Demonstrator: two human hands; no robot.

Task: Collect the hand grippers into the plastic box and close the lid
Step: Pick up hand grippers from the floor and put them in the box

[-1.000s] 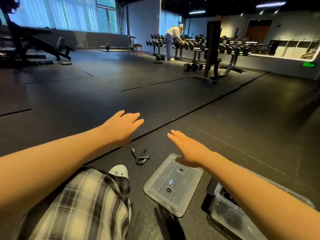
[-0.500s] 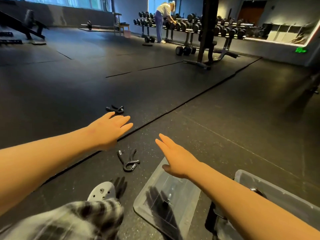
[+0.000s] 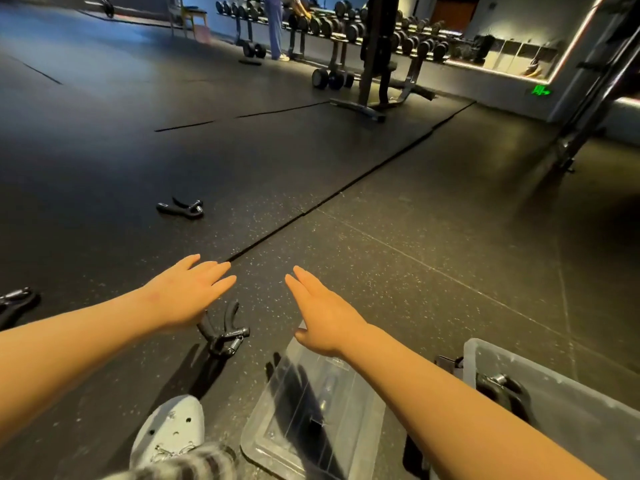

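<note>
Nearest on the floor (image 3: 433,209), a shoe (image 3: 169,427), the clear lid (image 3: 311,420) and, at the right edge, the box (image 3: 561,403) holding one gripper (image 3: 502,389) are seen. Both hands are held flat, fingers extended, nothing grasped: the left hand (image 3: 188,292) above a second gripper (image 3: 223,329), the right hand (image 3: 322,311) over the lid's far end. A third gripper (image 3: 14,303) lies at the left edge; a fourth (image 3: 181,207) lies farther out. Dumbbell racks (image 3: 346,26) are seen beyond.

empty hands (image 3: 258,303), hand grippers (image 3: 223,329), lid (image 3: 311,410)
</note>
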